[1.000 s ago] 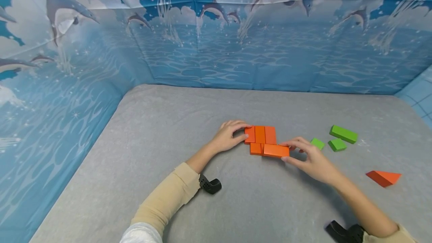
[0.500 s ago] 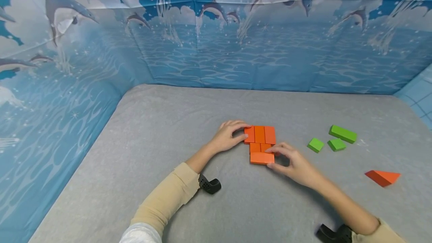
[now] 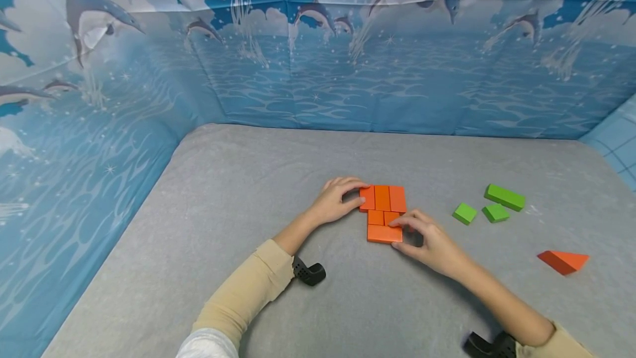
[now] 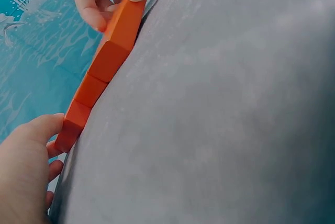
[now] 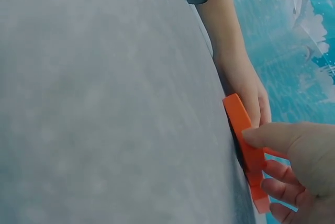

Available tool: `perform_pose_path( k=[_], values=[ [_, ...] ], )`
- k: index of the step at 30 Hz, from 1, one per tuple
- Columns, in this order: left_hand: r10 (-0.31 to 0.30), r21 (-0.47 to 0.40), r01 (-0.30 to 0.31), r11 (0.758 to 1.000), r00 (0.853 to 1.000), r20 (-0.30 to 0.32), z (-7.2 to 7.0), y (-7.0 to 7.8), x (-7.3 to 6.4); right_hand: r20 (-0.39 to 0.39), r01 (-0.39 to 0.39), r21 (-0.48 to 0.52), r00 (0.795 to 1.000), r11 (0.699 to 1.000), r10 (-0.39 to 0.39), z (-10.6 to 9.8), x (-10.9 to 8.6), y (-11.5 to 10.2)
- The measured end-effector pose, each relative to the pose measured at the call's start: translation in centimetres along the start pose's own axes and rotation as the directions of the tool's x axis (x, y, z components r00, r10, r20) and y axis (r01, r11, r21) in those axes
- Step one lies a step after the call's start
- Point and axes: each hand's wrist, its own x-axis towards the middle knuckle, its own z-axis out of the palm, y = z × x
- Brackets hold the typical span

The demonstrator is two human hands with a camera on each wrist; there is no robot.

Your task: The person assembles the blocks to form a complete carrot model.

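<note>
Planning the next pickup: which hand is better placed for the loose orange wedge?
Probably the right hand: it is nearer the orange wedge, which lies to its right, though it must first release the long orange block. The left hand holds the leftmost orange block, farther away.

Six orange blocks (image 3: 382, 198) lie mid-frame, three green blocks (image 3: 505, 197) and one orange wedge (image 3: 563, 262) at the right; one left hand (image 3: 335, 202), one right hand (image 3: 439, 246) and two black wrist devices (image 3: 310, 273) show.

Grey surface (image 3: 268, 175), adjoining orange blocks (image 3: 382, 198), three green blocks (image 3: 505, 196), orange wedge (image 3: 563, 262) apart
</note>
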Motion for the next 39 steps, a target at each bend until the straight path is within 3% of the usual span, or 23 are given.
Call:
perform_pose_path(
  k=[12,16,20,25,33,39],
  values=[
    [-0.001,-0.001,0.001,1.0,1.0,-0.002,0.0,0.0,0.0,-0.015,0.029,-0.038,0.999,0.999,-0.03,0.3,0.0,0.2],
    [0.004,0.006,-0.004,1.0,1.0,-0.001,0.0,-0.1,0.0,-0.025,0.037,-0.003,0.999,0.999,-0.037,-0.1,0.1,0.0],
    [0.008,0.003,-0.008,1.0,1.0,0.002,0.0,0.0,0.0,-0.062,0.034,0.018,0.998,0.999,-0.033,-1.5,0.1,-0.3],
    [0.01,-0.006,-0.01,1.0,1.0,0.007,-0.1,0.1,-0.2,-0.141,-0.019,-0.059,0.99,0.998,0.011,-4.7,-0.5,-0.3],
    [0.017,-0.01,-0.017,1.0,1.0,-0.001,0.1,0.0,-0.2,-0.191,-0.206,-0.143,0.965,0.968,0.177,-10.1,-4.7,2.2],
    [0.015,-0.006,-0.015,1.0,1.0,-0.004,0.2,0.0,-0.2,-0.205,-0.244,-0.232,0.959,0.941,0.198,-12.2,-9.1,5.5]
  ],
)
